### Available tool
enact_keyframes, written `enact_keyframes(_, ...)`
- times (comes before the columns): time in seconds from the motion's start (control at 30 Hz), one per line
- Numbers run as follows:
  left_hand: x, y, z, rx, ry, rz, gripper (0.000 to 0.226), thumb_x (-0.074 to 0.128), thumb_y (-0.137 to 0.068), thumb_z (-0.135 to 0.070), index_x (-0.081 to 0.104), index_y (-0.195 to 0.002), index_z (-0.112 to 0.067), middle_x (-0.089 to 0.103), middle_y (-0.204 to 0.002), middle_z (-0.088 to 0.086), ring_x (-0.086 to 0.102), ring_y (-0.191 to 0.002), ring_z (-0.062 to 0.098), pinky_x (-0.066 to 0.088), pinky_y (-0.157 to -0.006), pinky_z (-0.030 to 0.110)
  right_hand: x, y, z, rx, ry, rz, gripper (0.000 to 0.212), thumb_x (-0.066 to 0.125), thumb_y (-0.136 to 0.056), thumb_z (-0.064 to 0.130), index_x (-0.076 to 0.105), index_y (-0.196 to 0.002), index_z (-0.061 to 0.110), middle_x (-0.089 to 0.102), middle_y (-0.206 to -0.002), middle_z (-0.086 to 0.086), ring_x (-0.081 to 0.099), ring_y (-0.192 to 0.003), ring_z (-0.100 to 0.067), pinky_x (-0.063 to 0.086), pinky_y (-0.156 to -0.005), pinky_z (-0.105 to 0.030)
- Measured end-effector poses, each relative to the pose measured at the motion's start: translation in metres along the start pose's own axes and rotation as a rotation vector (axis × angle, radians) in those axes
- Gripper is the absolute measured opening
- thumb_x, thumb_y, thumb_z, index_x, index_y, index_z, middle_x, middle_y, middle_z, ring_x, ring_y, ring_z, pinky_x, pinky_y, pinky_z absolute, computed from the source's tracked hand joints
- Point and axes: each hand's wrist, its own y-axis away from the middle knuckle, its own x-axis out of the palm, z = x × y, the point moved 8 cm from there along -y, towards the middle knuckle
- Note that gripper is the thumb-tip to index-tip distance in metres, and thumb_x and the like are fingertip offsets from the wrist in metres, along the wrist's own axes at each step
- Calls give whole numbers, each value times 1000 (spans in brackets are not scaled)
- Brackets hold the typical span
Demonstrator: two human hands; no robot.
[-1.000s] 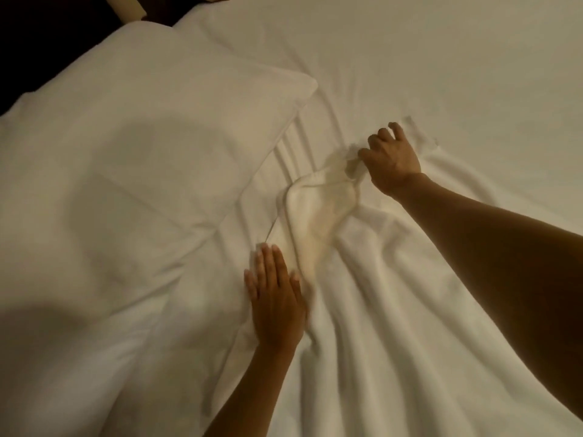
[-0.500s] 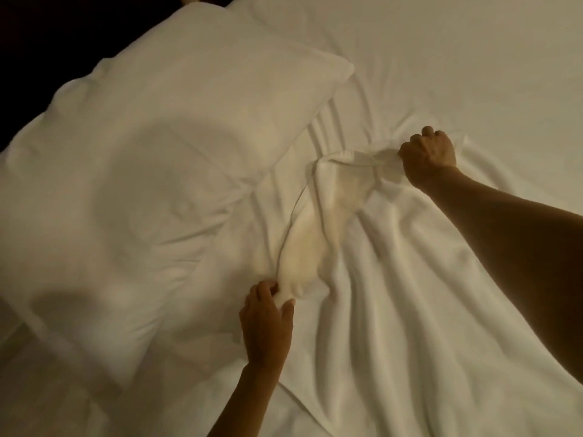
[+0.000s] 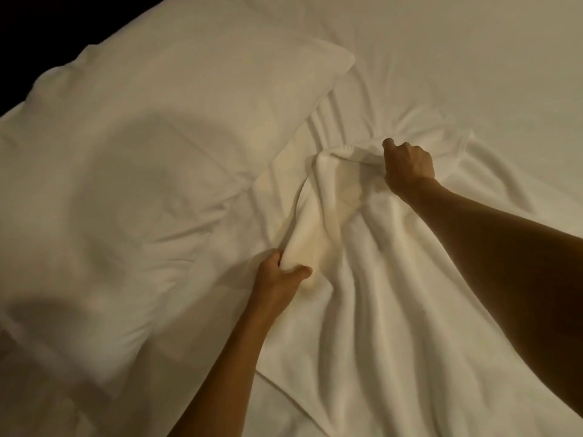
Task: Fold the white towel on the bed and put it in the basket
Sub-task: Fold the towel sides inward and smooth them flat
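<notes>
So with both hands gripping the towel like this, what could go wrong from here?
1. The white towel lies on an equally white, wrinkled bedsheet; the left hand or right hand might pinch sheet along with it.
2. The towel is bunched into ridges, so a fold could come out uneven.
3. The pillow sits close and could get dragged.

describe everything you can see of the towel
The towel is white, soft-looking cloth, not folded flat: it lies rumpled in long ridges on the bed sheet, running from mid-frame down to the lower right. Its far edge is bunched and raised slightly. The left hand pinches a gathered fold at its left side, and the right hand grips the far edge in a fist. A faint yellowish tint shows between the hands. The pillow lies to its left. No basket is in view.
</notes>
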Motion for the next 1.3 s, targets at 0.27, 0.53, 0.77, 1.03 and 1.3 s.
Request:
enact_keyframes(0.27,-18,12,-9,48,-50,84,14,76,-76,-19,64,-81,-25,69,-80,-7,65,-75,12,48,-61,19,-15,-2,-19,25,-1,-37,17,58,-83,-5,65,-99,-3,54,-105,-17,51,-100,-35,41,-63,-37)
enact_keyframes(0.53,-13,70,-60,262,-452,-15,18,67,-82,-22,51,-91,-20,56,-81,-10,55,-76,12,36,-53,9,-47,29,-61,-4,-40,18,31,41,-90,-4,58,-116,-4,31,-149,-13,37,-130,-38,48,-88,-50)
enact_keyframes(0.77,51,141,-86,458,-702,24,24,48,-94,-35,49,-111,-18,67,-99,0,65,-87,17,54,-75,28,-66,72,-142,6,-37,37,34,44,-88,-5,58,-119,1,24,-154,-8,38,-131,-38,50,-90,-51)
enact_keyframes(1.03,126,210,-84,522,-715,-129,44,34,-102,-21,34,-145,-14,58,-134,3,58,-119,15,44,-98,20,-71,154,-233,30,-80,-44,32,47,-89,-4,57,-120,-3,27,-152,-13,41,-128,-41,51,-87,-54)
enact_keyframes(1.3,241,299,-19,501,-523,-64,52,35,-100,-3,19,-149,-10,25,-156,3,26,-144,15,15,-110,16,-53,255,-307,-27,-137,-54,34,43,-87,-11,55,-118,-5,23,-155,-9,34,-136,-35,51,-86,-49)
